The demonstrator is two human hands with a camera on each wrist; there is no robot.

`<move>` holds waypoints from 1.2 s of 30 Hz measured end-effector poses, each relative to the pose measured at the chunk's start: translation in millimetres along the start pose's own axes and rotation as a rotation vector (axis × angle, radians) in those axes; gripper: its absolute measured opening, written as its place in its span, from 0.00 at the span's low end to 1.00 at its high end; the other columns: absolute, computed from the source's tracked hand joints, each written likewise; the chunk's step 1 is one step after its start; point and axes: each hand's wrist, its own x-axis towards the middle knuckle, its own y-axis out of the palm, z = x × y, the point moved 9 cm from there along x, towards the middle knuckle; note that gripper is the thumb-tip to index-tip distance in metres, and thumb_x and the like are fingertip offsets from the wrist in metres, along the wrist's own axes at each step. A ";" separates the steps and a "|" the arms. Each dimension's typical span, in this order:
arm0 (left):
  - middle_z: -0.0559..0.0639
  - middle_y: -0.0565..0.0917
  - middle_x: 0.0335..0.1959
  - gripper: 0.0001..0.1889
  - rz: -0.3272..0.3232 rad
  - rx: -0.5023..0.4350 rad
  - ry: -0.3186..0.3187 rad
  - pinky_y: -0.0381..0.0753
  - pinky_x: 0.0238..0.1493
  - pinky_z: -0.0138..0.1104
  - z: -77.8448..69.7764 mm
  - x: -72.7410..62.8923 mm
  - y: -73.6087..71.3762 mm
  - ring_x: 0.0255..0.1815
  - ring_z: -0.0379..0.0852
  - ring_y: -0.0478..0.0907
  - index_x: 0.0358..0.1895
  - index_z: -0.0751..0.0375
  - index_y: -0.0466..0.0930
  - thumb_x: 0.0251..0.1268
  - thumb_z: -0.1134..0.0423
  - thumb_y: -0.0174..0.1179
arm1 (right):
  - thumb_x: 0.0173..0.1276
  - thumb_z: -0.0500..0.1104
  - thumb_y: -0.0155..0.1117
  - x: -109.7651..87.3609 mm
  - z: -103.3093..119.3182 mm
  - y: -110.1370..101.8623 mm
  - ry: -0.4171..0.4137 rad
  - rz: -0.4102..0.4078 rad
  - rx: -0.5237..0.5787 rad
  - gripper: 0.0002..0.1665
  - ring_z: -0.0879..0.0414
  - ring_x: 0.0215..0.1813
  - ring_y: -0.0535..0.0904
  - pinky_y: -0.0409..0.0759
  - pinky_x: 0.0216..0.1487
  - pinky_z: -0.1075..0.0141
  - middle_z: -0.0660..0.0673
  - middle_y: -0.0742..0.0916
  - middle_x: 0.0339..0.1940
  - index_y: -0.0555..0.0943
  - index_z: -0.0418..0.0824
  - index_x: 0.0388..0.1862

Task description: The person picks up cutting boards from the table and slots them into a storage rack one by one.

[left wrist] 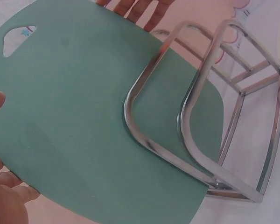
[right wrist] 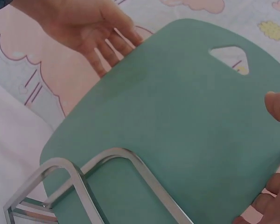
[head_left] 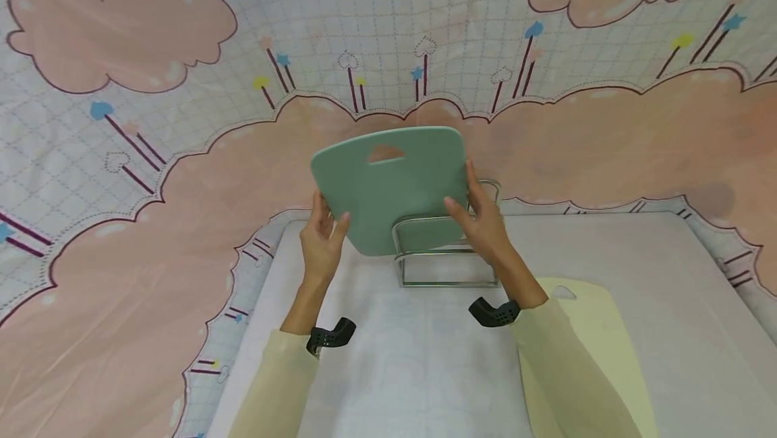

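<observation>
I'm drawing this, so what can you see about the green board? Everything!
The green board is flat, smooth, perhaps plastic, with rounded corners and a handle hole near its top edge. It's upright but tilted; in the head view, its lower right part is behind front bars of the metal rack. I can't tell whether they touch. The left hand and right hand grip its sides.

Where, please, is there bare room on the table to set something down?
The table looks bare in front of the rack, between the sleeves, and right of the rack, beyond the yellow board. It is crowded at the rack, where the left hand and right hand hold the green board, and where the right sleeve overlaps the yellow board.
</observation>
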 end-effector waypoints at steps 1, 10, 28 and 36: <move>0.67 0.59 0.70 0.34 0.003 0.000 -0.011 0.56 0.68 0.51 0.2 0.0 1.6 0.71 0.59 0.56 0.72 0.76 0.48 0.67 0.76 0.54 | 0.74 0.39 0.52 -0.6 0.0 -1.5 -0.003 -0.004 -0.005 0.43 0.47 0.76 0.46 0.51 0.72 0.52 0.41 0.48 0.78 0.40 0.38 0.77; 0.68 0.58 0.70 0.35 0.026 -0.007 0.009 0.56 0.68 0.52 -2.6 2.1 15.6 0.72 0.59 0.55 0.72 0.76 0.47 0.66 0.75 0.55 | 0.73 0.35 0.50 -3.5 -0.2 -13.0 -0.019 -0.015 0.026 0.42 0.48 0.77 0.43 0.49 0.73 0.53 0.38 0.46 0.78 0.39 0.34 0.76; 0.68 0.52 0.72 0.38 0.070 -0.046 -0.059 0.53 0.69 0.50 5.3 6.0 33.4 0.74 0.55 0.48 0.71 0.78 0.43 0.66 0.75 0.57 | 0.75 0.39 0.49 -3.6 -12.2 -30.8 0.019 -0.025 0.116 0.41 0.52 0.77 0.40 0.49 0.72 0.48 0.41 0.44 0.78 0.38 0.37 0.77; 0.67 0.51 0.72 0.37 0.075 -0.073 -0.046 0.53 0.70 0.49 5.8 9.8 40.9 0.73 0.56 0.51 0.72 0.76 0.45 0.65 0.76 0.57 | 0.75 0.37 0.47 -6.8 -16.4 -37.7 0.033 -0.044 0.136 0.40 0.48 0.77 0.42 0.51 0.71 0.47 0.39 0.44 0.78 0.38 0.37 0.77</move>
